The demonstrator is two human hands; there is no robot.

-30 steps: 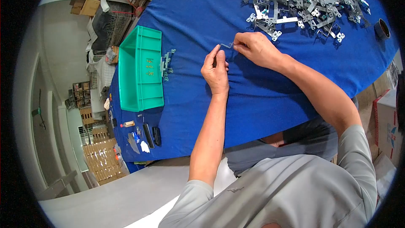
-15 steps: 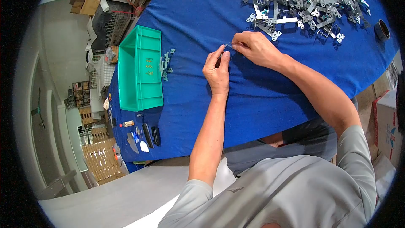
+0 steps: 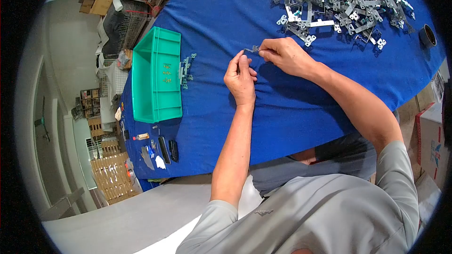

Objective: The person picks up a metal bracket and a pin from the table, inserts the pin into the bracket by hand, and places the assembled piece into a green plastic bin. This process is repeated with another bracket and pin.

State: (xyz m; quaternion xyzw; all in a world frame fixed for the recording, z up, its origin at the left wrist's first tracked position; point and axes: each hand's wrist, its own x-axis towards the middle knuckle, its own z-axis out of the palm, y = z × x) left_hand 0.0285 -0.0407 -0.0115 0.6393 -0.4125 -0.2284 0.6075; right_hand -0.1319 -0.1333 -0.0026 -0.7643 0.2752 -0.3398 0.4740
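Observation:
Between my two hands is a small metal bracket [image 3: 252, 50], held over the blue cloth. My left hand [image 3: 241, 79] pinches its left end between thumb and forefinger. The fingertips of my right hand [image 3: 286, 55] are closed on its right end. Part of the bracket is hidden by my fingers. Beyond my right hand lies a large heap of similar metal brackets [image 3: 336, 7]. Several more brackets [image 3: 186, 71] lie beside the green crate [image 3: 157, 108], to the left of my left hand.
The blue cloth [image 3: 207, 127] covers the table. A small bottle [image 3: 141, 137], two black objects [image 3: 168, 150] and a white scrap [image 3: 160, 162] lie at the near left. At the far right stands a dark round container [image 3: 427, 35].
The bracket has turned between my hands and more of it shows. My left fingers have shifted their grip slightly, while my right hand has hardly moved.

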